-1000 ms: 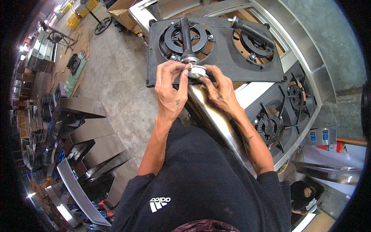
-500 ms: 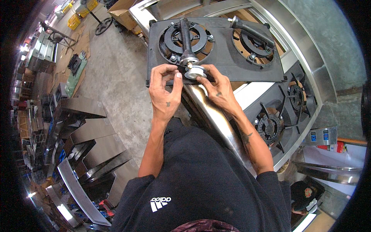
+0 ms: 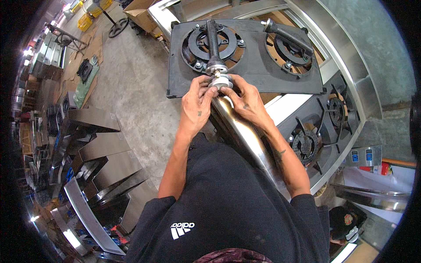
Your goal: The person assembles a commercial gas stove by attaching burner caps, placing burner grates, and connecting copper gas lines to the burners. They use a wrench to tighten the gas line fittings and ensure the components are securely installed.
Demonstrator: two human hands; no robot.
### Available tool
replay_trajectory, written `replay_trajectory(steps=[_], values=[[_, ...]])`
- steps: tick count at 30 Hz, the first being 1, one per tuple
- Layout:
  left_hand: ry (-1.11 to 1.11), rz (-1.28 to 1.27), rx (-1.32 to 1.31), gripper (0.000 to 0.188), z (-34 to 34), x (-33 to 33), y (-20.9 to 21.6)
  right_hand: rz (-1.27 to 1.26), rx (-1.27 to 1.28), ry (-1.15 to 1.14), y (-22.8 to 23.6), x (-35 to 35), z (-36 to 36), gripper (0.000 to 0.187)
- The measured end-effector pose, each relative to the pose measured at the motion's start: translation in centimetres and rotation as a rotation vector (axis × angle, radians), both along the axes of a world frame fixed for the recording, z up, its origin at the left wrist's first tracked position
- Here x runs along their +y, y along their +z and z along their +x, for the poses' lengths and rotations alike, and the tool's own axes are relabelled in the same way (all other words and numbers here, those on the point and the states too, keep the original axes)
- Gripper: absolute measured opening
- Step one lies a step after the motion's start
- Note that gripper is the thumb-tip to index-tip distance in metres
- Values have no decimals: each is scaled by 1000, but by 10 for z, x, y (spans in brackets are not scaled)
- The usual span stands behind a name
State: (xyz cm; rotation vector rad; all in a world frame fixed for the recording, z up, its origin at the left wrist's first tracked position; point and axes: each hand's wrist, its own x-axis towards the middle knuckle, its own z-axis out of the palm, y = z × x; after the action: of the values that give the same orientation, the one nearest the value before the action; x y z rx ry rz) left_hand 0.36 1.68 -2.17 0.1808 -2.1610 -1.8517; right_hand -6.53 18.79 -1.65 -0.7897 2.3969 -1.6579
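1. My left hand (image 3: 196, 105) pinches the left side of a small round metal fitting (image 3: 220, 81), its fingertips closed on the rim.
2. My right hand (image 3: 245, 98) grips the same fitting from the right, thumb and fingers pressed against it, so both hands are clamped on it.
3. The fitting sits at the near end of a black burner pipe (image 3: 212, 41), which runs across the left ring of a black double-burner plate (image 3: 254, 65).
4. That plate lies tilted over the edge of a stainless steel stove body (image 3: 245, 136), right in front of me.
5. A second black pipe (image 3: 287, 37) lies across the right ring of the plate.
6. Further right, two fitted burner grates (image 3: 307, 144) sit in the stove top.
7. On the concrete floor (image 3: 136, 92) to my left, folded stainless sheet panels (image 3: 101, 149) stand in a row.
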Motion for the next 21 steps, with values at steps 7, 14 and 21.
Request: replay_trajectory(steps=[7,14,21], values=[[71,-145,101,28,2,-2,0,9,222,-40,0,-8,5,35],[142,-364,162,29,5,-10,7,-81,81,-33,2,-15,7,31],[107,-20,35,32,9,-15,18,-63,45,-38,2,-23,11,31]])
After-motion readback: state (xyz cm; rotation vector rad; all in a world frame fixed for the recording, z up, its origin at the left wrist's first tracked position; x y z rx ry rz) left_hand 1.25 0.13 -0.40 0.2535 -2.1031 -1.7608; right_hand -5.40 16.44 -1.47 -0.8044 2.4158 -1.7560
